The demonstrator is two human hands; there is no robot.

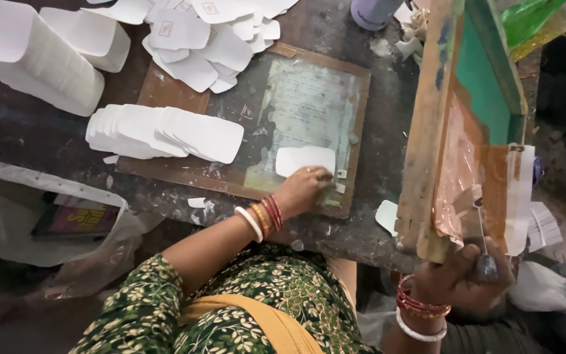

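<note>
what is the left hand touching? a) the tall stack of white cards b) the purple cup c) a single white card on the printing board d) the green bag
c: the left hand rests its fingers on one white card lying on the board, while the fanned card pile lies apart to the side and the right hand holds the raised screen frame.

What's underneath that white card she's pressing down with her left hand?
The white card lies on a stained printing board, under the left hand. The board's surface beneath the card is hidden.
</note>
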